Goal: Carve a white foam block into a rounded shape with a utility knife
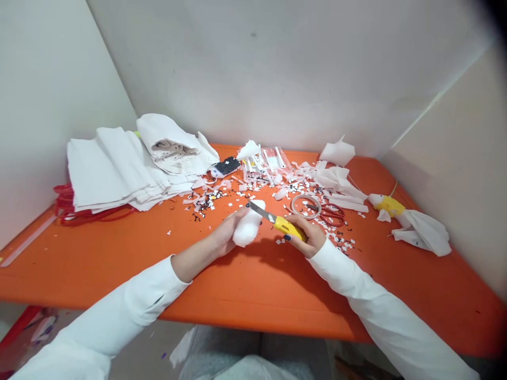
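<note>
My left hand (227,232) is closed around a white foam-like lump (247,228) just above the orange table (119,264). A yellow-handled utility knife (287,227) is gripped in my right hand (309,236), and its blade (259,210) lies against the top of the lump. Both arms wear white sleeves.
A stack of white cloth or paper bags (119,169) lies at the back left. Paper scraps (245,192), a tape roll (306,206), red scissors (332,214), a small black-and-white tool (225,168) and clear packets (273,157) litter the back. A yellow-and-white bundle (412,224) sits at the right.
</note>
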Motion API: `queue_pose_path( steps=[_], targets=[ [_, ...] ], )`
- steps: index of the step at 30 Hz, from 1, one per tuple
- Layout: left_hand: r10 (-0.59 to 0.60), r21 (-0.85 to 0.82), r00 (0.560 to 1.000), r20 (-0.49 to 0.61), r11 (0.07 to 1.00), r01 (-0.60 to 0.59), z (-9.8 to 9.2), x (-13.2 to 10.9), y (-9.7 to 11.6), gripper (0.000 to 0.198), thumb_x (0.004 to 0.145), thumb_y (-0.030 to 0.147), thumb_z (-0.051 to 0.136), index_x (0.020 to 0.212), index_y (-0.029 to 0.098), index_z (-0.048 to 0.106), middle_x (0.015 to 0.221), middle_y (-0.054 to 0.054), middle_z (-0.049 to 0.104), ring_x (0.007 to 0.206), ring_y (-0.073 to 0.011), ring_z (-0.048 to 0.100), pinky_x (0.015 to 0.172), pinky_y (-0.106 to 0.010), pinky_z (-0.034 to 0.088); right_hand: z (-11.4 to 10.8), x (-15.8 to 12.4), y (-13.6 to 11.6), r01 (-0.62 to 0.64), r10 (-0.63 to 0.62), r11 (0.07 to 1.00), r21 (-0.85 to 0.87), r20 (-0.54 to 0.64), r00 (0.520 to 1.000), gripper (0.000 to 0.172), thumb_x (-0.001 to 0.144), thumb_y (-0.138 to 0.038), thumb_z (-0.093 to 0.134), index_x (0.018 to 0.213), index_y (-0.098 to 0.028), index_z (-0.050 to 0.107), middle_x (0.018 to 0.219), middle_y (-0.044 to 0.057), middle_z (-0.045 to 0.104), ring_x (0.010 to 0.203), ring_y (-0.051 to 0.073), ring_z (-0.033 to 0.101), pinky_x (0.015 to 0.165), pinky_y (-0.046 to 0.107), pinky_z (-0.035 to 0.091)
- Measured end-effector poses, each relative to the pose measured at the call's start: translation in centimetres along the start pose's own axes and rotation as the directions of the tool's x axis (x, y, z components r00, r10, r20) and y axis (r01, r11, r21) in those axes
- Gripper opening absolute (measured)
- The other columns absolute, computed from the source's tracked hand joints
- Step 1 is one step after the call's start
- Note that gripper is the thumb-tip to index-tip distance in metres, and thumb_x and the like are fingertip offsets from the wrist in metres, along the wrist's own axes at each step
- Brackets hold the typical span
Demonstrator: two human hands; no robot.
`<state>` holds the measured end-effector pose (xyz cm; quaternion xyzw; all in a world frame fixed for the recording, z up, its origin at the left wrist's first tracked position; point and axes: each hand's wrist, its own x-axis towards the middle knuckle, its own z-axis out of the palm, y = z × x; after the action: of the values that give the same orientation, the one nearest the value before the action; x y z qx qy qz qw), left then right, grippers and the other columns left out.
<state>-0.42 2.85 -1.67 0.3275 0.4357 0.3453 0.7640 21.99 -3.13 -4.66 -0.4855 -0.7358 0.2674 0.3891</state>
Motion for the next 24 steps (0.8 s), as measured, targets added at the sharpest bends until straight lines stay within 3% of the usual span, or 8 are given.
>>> queue_pose_path(
  steps=[5, 12, 17, 21, 24],
  targets=[
    [-0.070, -0.060, 0.997, -0.034, 0.996, 0.068, 0.0, -0.3, 0.3, 0.026, 0.085, 0.040, 0.055, 0.086, 0.015, 0.060, 0.062, -0.003, 0.062, 0.045, -0.0109, 0.055, 0.038, -0.019, 0.043, 0.2, 0.1, 0.2, -0.024, 0.032, 0.991, -0.131, 0.059, 0.998, 0.037, 0.090, -0.047, 0.047, 0.115, -0.021, 0.058, 0.087, 0.005, 0.071, 0.067, 0.018, 0.064, 0.063, 0.028, 0.048],
    [-0.074, -0.112, 0.997, 0.018, 0.991, 0.075, 0.7, -0.7, 0.2, 0.017, 0.085, 0.031, 0.055, 0.083, 0.015, 0.059, 0.056, 0.000, 0.058, 0.040, -0.0086, 0.050, 0.037, -0.018, 0.041, -0.1, 0.0, -0.8, -0.021, 0.026, 0.931, -0.365, 0.009, 1.000, 0.037, 0.093, -0.042, 0.044, 0.119, -0.020, 0.059, 0.098, 0.009, 0.073, 0.075, 0.021, 0.069, 0.061, 0.027, 0.048],
    [-0.027, -0.098, 0.999, 0.036, 0.995, 0.031, 0.5, -0.5, 0.2, 0.016, 0.081, 0.031, 0.061, 0.083, 0.015, 0.060, 0.055, 0.001, 0.057, 0.041, -0.0087, 0.051, 0.038, -0.017, 0.040, -0.3, 0.0, -0.6, 0.010, -0.002, 0.940, -0.341, 0.022, 1.000, 0.038, 0.093, -0.043, 0.045, 0.118, -0.020, 0.061, 0.093, 0.009, 0.073, 0.068, 0.019, 0.067, 0.059, 0.026, 0.048],
    [-0.023, -0.102, 1.000, 0.009, 0.995, 0.024, 0.3, -0.4, -0.2, 0.028, 0.080, 0.042, 0.064, 0.078, 0.015, 0.058, 0.059, 0.000, 0.059, 0.042, -0.0078, 0.050, 0.037, -0.018, 0.039, -0.1, 0.2, 0.2, -0.007, 0.018, 0.956, -0.292, 0.037, 0.999, 0.037, 0.092, -0.043, 0.047, 0.117, -0.021, 0.061, 0.090, 0.007, 0.074, 0.065, 0.020, 0.067, 0.059, 0.028, 0.048],
    [0.044, -0.036, 0.999, -0.019, 0.998, -0.045, 0.8, -0.7, -0.6, 0.039, 0.071, 0.052, 0.070, 0.077, 0.015, 0.057, 0.056, 0.001, 0.057, 0.043, -0.0086, 0.050, 0.039, -0.019, 0.039, 0.1, 0.0, 0.3, 0.005, 0.007, 0.968, -0.250, 0.046, 0.999, 0.039, 0.092, -0.045, 0.046, 0.119, -0.021, 0.060, 0.090, 0.008, 0.074, 0.068, 0.021, 0.068, 0.062, 0.030, 0.050]
  ],
)
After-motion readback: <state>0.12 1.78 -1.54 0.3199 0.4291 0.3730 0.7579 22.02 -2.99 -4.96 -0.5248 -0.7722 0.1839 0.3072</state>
